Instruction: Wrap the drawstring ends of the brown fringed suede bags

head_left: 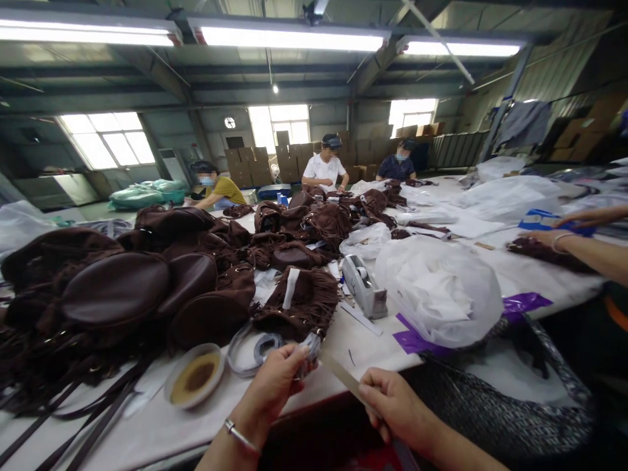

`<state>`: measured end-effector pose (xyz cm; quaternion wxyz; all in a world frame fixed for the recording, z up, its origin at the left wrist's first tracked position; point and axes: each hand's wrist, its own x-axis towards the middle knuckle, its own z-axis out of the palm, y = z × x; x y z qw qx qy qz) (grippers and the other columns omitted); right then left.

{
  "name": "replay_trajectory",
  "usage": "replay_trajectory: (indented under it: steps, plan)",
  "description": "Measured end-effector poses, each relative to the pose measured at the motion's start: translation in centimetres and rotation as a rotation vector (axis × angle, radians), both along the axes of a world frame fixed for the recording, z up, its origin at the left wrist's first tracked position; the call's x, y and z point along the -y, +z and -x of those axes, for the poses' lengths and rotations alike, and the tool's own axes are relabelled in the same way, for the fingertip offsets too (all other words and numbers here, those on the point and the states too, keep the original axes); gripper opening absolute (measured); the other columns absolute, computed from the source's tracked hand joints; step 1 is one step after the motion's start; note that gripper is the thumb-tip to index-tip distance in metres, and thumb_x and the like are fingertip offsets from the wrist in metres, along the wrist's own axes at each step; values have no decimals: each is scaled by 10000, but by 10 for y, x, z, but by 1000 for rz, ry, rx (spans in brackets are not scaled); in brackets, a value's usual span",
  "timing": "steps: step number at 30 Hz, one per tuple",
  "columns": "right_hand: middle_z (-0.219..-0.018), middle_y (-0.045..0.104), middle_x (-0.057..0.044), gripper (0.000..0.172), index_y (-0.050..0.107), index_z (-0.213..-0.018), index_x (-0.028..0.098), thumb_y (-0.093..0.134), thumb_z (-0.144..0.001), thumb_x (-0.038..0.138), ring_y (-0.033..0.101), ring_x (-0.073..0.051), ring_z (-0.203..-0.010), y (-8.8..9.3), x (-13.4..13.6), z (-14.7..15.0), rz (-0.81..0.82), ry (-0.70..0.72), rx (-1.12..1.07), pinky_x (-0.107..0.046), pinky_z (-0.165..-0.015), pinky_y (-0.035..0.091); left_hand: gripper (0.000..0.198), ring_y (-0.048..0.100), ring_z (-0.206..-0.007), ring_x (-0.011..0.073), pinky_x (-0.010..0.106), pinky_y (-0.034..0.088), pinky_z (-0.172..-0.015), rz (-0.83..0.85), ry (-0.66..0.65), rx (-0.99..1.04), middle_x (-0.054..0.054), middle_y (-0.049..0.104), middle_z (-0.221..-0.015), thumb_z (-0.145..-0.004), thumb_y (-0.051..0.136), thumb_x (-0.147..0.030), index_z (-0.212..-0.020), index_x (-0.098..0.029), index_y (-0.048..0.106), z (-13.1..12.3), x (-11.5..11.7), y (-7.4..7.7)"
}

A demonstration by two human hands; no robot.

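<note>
Left hand point(277, 383) pinches small grey piece point(310, 348) at table edge point(161, 428); right hand point(392, 402) grips thin flat strip point(341, 376), angled toward piece for close work. Brown fringed bags point(147, 288) heaped behind, small dish point(195, 376) within easy reach.

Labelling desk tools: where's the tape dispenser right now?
Head view, centre of the table: the grey tape dispenser sits between the fringed brown bag and the white plastic bag.

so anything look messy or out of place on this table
Nothing damaged or spilled. The brown fringed bags lie heaped, their straps trailing over the table edge. The small dish sits upright near it.
</note>
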<state>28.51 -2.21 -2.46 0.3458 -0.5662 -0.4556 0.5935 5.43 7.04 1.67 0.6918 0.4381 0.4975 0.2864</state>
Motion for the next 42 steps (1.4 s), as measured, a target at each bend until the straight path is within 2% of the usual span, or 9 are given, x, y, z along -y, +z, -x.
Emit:
replay_trajectory:
  steps: [4, 7, 11, 16, 22, 30, 35, 38, 42]
  plan:
    - [-458, 521, 82, 445, 488, -781, 220, 563, -770, 659, 382, -66, -282, 2, 5, 7, 43, -12, 10, -180, -321, 228, 552, 536, -620, 83, 138, 291, -446, 105, 73, 161, -10, 605, -707, -601, 874, -557, -887, -147, 640, -3, -1, -9]
    - [-443, 513, 84, 440, 487, -775, 221, 571, -768, 653, 378, -65, -279, 4, 9, 11, 39, -2, 17, -175, -315, 229, 519, 488, -575, 60, 140, 307, -432, 111, 128, 185, -25, 586, -701, -599, 893, -522, -859, -149, 643, -6, 0, -14]
    - [-434, 502, 75, 400, 490, -748, 212, 537, -811, 604, 369, -60, -286, 6, 13, 18, -1, -58, 94, -169, -310, 225, 534, 525, -628, 75, 147, 352, -460, 114, 174, 154, -19, 601, -753, -608, 891, -530, -899, -165, 633, -8, 2, -17]
    - [-423, 491, 77, 348, 492, -731, 209, 542, -839, 536, 363, -58, -293, 5, 10, 25, -49, -87, 146, -163, -309, 219, 575, 551, -687, 96, 161, 367, -481, 82, 166, 123, -12, 608, -787, -600, 882, -569, -922, -166, 627, -9, 4, -22]
    - [-431, 505, 91, 378, 483, -777, 222, 554, -810, 593, 365, -69, -270, -1, 2, 27, 52, -33, 12, -172, -300, 221, 590, 533, -715, 95, 168, 376, -518, 76, 151, 90, -21, 592, -805, -638, 844, -600, -953, -173, 586, -7, 6, -27]
    - [-432, 490, 85, 249, 504, -746, 214, 518, -845, 442, 364, -63, -290, -5, -4, 32, -41, -63, 192, -163, -311, 220, 679, 524, -728, 105, 176, 370, -535, 33, 152, 27, -18, 599, -812, -596, 834, -642, -997, -180, 539, -11, 14, -19]
    - [-557, 602, 46, 331, 500, -767, 206, 547, -798, 532, 436, -61, -319, -7, -19, 41, -64, -57, 17, -174, -329, 243, 796, 590, -791, 167, 208, 435, -529, -58, 183, -77, 30, 644, -866, -626, 794, -659, -1173, -159, 501, -20, 21, -16]
    - [-652, 644, 25, 366, 562, -860, 181, 595, -763, 532, 468, -62, -361, -8, -29, 52, -49, -60, -113, -176, -337, 247, 929, 577, -618, 155, 231, 431, -471, -146, 202, -105, -6, 624, -748, -669, 784, -615, -1355, -125, 394, -23, 23, -20]
    - [-658, 612, 34, 401, 616, -904, 148, 694, -724, 497, 405, -34, -389, -14, -38, 68, -9, -147, -305, -167, -359, 240, 1067, 523, -461, 127, 231, 387, -417, -220, 217, -90, -53, 592, -657, -698, 800, -524, -1496, -103, 231, -21, 23, -26]
